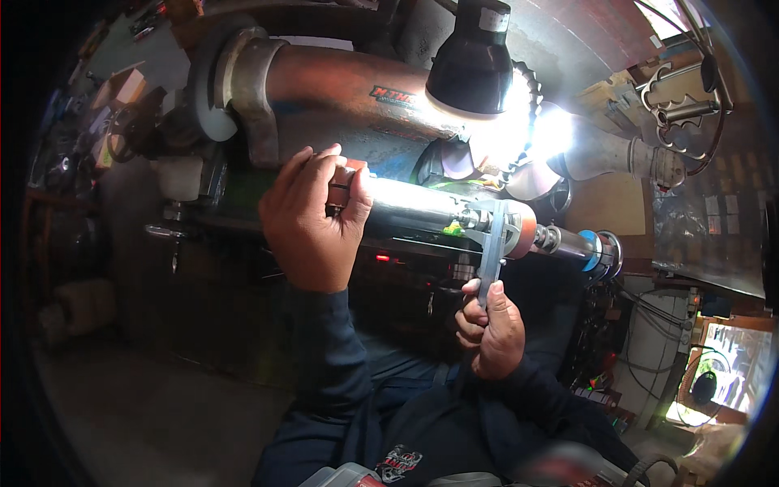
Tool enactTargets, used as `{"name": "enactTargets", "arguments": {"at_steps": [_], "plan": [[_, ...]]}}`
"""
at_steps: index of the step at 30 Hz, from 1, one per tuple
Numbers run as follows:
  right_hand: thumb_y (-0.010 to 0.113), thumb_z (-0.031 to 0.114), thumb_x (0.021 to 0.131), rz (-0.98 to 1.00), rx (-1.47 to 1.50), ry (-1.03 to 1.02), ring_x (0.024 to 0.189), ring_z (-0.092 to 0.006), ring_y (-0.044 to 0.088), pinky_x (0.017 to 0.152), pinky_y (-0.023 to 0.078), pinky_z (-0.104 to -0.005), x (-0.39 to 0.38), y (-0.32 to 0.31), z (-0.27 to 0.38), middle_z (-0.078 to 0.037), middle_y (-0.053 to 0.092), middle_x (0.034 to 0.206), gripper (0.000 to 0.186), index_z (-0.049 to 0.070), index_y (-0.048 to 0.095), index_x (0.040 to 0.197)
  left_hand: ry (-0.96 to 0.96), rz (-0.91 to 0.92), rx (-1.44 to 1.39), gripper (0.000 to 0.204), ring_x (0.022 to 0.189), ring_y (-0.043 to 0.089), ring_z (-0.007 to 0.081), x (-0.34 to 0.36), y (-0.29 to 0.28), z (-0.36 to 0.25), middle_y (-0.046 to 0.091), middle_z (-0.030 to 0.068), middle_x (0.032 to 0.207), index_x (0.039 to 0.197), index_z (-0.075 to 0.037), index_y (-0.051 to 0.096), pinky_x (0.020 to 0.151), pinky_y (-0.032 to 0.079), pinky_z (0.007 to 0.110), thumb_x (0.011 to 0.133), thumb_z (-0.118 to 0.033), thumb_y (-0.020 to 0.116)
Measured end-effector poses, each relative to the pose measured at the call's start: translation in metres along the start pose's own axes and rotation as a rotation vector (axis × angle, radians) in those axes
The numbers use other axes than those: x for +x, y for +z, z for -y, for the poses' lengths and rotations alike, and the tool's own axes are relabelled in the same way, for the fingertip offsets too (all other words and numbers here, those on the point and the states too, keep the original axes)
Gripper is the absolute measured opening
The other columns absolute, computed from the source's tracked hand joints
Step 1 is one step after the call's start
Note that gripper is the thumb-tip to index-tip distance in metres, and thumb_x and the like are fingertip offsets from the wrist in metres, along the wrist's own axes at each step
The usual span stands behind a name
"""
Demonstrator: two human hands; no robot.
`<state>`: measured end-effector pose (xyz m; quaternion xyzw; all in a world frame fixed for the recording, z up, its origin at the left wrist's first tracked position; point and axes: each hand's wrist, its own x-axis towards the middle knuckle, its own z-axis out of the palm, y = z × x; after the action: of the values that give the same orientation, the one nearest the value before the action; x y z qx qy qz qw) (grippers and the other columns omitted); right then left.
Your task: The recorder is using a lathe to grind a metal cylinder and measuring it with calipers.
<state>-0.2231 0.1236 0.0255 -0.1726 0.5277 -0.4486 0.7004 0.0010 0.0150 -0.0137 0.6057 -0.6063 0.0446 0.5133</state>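
Note:
A long, shiny metal cylinder (414, 204) lies across the machine in front of me. My left hand (308, 223) is closed around a reddish-brown block-like part (341, 185) at the cylinder's left end. In the fingers of my right hand (495, 333) stands a grey metal caliper (490, 264), held upright by its lower end. The caliper's jaws are up at a round part with an orange rim (526, 227), just right of the cylinder. Glare and the caliper hide whether the jaws touch it.
A black lamp (469, 69) shines brightly on the machine's big reddish-brown arm (349, 89). Right of the orange-rimmed part, a metal spindle (572, 243) ends in a blue ring (599, 253). A small red light (383, 258) glows below the cylinder. Cables (649, 325) hang at the right.

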Motion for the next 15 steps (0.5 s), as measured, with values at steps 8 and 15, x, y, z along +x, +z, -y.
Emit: {"name": "enactTargets", "arguments": {"at_steps": [8, 15], "plan": [[0.040, 0.047, 0.103, -0.110, -0.014, 0.080, 0.049, -0.0041, 0.026, 0.045, 0.023, -0.0216, -0.006, 0.007, 0.016, 0.005, 0.032, 0.064, 0.045, 0.004, 0.053, 0.108, -0.001, 0.020, -0.036, 0.031, 0.098, 0.066, 0.0289, 0.000, -0.002, 0.002, 0.072, 0.0000, 0.087, 0.104, -0.006, 0.066, 0.088, 0.048, 0.041, 0.078, -0.019, 0.075], [0.039, 0.048, 0.102, -0.061, -0.007, 0.038, 0.049, -0.0035, 0.026, 0.045, 0.023, -0.0210, -0.001, -0.004, 0.003, 0.006, 0.032, 0.063, 0.046, 0.004, 0.053, 0.106, -0.034, 0.039, -0.003, 0.032, 0.102, 0.065, 0.0265, -0.002, -0.003, 0.001, 0.072, -0.0022, 0.084, 0.107, -0.007, 0.066, 0.090, 0.046, 0.041, 0.079, -0.020, 0.075]]}}
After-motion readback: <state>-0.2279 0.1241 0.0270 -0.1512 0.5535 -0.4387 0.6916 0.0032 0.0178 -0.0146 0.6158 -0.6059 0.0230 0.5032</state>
